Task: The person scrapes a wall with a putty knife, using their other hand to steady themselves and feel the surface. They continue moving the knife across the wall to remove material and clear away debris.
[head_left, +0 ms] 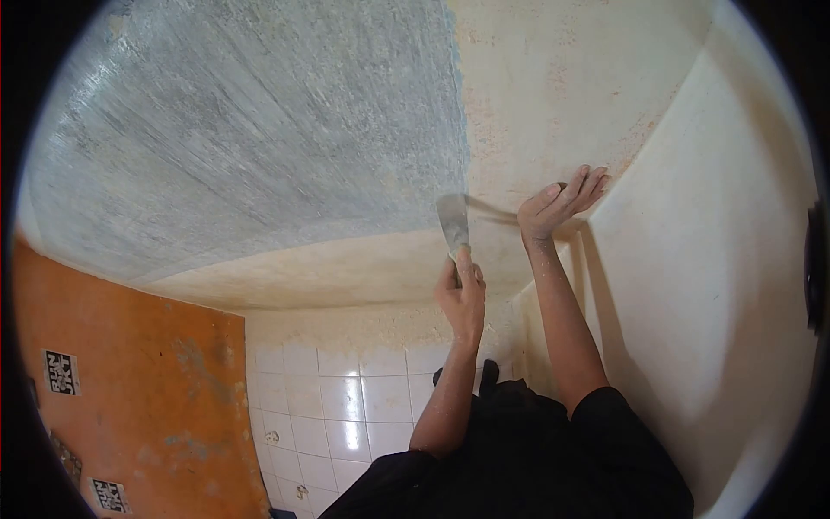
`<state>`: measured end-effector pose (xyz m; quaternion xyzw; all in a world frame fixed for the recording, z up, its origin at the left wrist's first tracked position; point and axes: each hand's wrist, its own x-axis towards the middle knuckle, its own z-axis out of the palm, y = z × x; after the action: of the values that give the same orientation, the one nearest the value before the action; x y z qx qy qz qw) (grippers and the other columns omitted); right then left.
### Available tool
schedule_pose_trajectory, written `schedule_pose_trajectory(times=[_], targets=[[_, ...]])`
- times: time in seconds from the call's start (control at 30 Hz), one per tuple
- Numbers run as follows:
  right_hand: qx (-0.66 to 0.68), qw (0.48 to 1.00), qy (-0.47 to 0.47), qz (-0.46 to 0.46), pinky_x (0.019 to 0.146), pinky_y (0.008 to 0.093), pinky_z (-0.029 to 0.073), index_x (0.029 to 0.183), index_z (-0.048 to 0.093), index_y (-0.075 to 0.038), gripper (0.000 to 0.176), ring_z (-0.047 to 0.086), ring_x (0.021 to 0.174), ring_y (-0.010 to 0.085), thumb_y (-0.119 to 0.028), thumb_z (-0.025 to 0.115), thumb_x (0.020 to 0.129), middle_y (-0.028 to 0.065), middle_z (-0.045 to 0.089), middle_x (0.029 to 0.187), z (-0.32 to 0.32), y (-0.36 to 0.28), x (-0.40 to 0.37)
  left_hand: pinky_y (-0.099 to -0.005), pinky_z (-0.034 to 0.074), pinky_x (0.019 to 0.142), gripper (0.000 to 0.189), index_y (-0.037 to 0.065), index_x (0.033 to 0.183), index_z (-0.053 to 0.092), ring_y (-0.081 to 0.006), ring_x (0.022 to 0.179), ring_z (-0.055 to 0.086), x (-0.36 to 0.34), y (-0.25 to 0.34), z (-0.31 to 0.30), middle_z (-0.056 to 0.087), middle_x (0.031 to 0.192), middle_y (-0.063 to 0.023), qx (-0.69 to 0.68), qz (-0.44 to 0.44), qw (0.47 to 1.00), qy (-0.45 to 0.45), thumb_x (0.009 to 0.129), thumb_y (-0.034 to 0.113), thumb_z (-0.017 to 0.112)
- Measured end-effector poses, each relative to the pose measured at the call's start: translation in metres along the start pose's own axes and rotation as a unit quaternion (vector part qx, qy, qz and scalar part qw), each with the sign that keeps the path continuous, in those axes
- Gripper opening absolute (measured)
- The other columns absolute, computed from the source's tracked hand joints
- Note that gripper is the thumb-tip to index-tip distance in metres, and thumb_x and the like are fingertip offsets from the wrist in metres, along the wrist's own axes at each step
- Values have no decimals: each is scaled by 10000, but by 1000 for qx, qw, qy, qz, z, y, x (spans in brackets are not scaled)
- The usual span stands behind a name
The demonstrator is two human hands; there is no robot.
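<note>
My left hand is wrapped around the handle of a scraper with a broad flat metal blade. The blade touches or lies very close to the painted surface, at the border between its grey, streaked area and the cream area. To the right, my right hand is bent back at the wrist with fingers stretched out, against or close to the cream surface near the corner. A small dark spot shows between its thumb and fingers, and I cannot make out what it is. Pale dust speckles both hands and forearms.
A pale wall meets the worked surface along a corner on the right. White tiles lie below, beside an orange panel bearing black-and-white stickers. A dark object stands at the far right edge.
</note>
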<state>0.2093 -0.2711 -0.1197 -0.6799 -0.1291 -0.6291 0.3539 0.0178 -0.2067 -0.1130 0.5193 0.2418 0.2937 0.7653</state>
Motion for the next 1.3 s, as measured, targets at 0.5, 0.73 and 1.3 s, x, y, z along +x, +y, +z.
schedule_pose_trajectory(times=[0.5,0.73,1.3], targets=[[-2,1000,-12,4,1172,591,42,1503,293,-16,528,129,1481,432,-256,305,1033,255,205,1579,-3,-3,0,-189,272,372,386,56,898,584,-19,445,402,9,0,-17,476,604,36,31,27,999,-29,1025,413,510],[-8,1000,-3,-7,1172,585,52,1505,291,-20,527,146,1479,430,-257,291,1034,250,205,1580,-2,1,-3,-220,277,422,356,45,811,565,-23,482,373,8,-21,-20,432,586,57,54,-12,998,7,1039,313,506],[-14,1000,-10,-2,1173,581,39,1510,268,-8,538,110,1489,417,-259,289,1035,251,184,1587,1,2,-2,-209,278,421,357,36,833,578,-21,491,375,3,-5,-13,432,590,54,24,-18,1000,4,1033,326,523]])
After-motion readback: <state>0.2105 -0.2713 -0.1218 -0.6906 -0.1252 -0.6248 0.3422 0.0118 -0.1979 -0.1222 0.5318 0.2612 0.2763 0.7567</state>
